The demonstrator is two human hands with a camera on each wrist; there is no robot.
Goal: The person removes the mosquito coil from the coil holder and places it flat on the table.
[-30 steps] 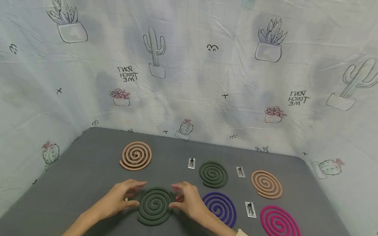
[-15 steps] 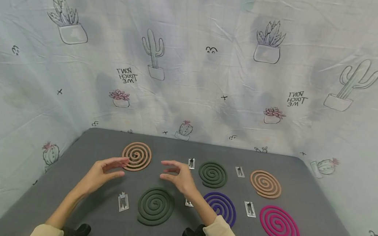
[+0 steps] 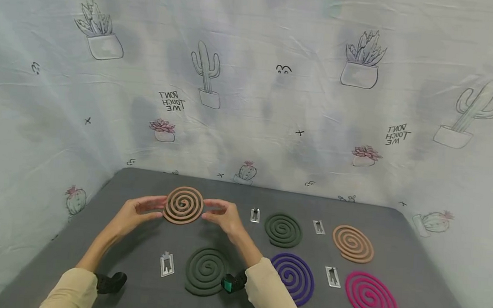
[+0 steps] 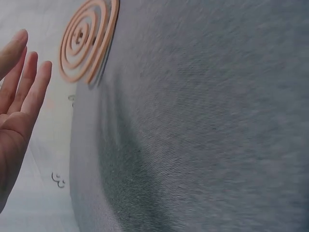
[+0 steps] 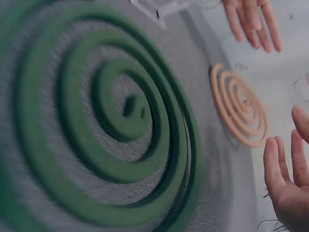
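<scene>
Toward the table's back left lies an orange mosquito coil point(image 3: 184, 205), flat on the grey cloth. My left hand point(image 3: 137, 213) is at its left edge, fingers extended toward it. On the opposite side my right hand point(image 3: 227, 217) reaches in, fingertips right by the rim. Both wrist views show the orange coil point(image 4: 83, 36) with the fingers held straight beside it, not curled round it. A dark green mosquito coil point(image 3: 207, 267) lies nearer the front, beneath the right forearm's side, and fills much of the right wrist view.
More coils lie to the right: dark green point(image 3: 283, 229), purple point(image 3: 291, 276), magenta point(image 3: 371, 301) and orange point(image 3: 353, 243). Small metal coil stands point(image 3: 167, 265) sit among them. The right sleeve point(image 3: 277, 290) partly covers the purple coil. A printed curtain point(image 3: 241, 101) encloses the table.
Both hands have left the sides of the front green coil, moved up and left, and come in around the orange coil. The coils stay in place.
</scene>
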